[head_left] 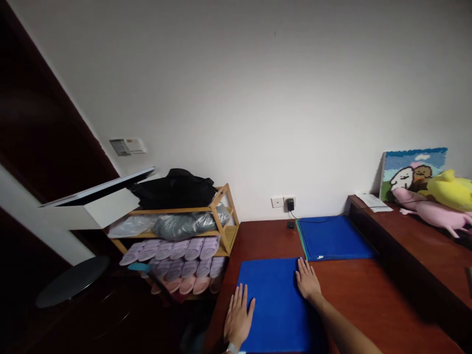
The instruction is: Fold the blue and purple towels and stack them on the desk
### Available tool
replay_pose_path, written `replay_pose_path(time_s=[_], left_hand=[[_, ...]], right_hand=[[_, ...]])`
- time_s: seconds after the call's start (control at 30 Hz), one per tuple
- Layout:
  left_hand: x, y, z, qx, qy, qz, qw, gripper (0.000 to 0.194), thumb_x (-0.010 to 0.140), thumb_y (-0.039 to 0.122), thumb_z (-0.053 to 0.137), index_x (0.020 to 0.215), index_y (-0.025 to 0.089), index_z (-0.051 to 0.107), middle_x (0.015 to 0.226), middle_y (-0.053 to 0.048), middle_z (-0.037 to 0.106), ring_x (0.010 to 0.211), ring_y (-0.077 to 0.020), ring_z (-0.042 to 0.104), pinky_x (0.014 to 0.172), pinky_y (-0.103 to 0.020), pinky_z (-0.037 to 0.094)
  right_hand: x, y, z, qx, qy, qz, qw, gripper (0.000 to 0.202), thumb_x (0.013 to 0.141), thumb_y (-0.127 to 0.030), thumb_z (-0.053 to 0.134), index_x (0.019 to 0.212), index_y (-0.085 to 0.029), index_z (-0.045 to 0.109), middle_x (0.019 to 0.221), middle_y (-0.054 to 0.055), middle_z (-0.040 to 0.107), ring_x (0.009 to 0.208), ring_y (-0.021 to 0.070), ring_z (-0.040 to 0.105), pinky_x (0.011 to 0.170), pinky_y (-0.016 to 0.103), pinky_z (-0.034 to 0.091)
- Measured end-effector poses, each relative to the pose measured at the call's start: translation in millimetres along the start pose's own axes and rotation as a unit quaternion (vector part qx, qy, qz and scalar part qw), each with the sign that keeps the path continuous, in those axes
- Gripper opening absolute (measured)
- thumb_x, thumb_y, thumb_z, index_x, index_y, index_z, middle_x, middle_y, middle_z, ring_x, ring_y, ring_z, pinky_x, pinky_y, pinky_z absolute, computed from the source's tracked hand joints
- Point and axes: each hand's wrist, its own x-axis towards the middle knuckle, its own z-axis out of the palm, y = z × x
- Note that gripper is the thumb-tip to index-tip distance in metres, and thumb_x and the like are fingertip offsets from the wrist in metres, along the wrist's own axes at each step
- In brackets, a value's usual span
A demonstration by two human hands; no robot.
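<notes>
Reddish-brown counter (354, 290), set against a white wall (236, 98). One blue cloth (275, 302), flat on it before you. Your left hand (238, 314): on the cloth's left edge, fingers extended, thumb spread wide. Your right hand (308, 281): at its far right corner, fingers straight, slightly parted. Just beyond: second blue piece (334, 239), green-edged. Leftward: wooden rack (230, 237), slippers (186, 250), black bag (173, 189). Rightward: pink plush toy (437, 209).

The yellow plush (453, 191) was cut off at the right. The white tag (320, 257) on the far blue cloth (335, 237) was too small to read. The left hand (239, 315) hid part of the near blue cloth (276, 300).
</notes>
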Motion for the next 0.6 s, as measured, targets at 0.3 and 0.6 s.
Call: replay_pose_path(time_s=[0.3,0.6], left_hand=[[0,-19,13.9,-0.003,-0.031,-0.005,0.999,0.07,0.103,0.058,0.026,0.163,0.025,0.011,0.169,-0.002,0.019,0.155,-0.0266,0.021,0.127,-0.052,0.026],[83,137,5.8,-0.073,-0.04,0.162,0.983,0.061,0.106,0.049,0.02,0.162,0.026,0.01,0.168,-0.002,0.02,0.155,-0.0251,0.021,0.127,-0.051,0.025]], right_hand=[[7,7,20,0.004,0.023,-0.007,1.0,0.067,0.101,-0.039,0.015,0.16,-0.007,0.022,0.168,0.006,0.017,0.156,0.0212,0.014,0.127,0.04,0.012],[13,8,22,0.023,0.031,-0.007,0.999,0.064,0.1,-0.034,0.02,0.159,-0.01,0.026,0.167,0.005,0.019,0.156,0.0218,0.015,0.128,0.042,0.012]])
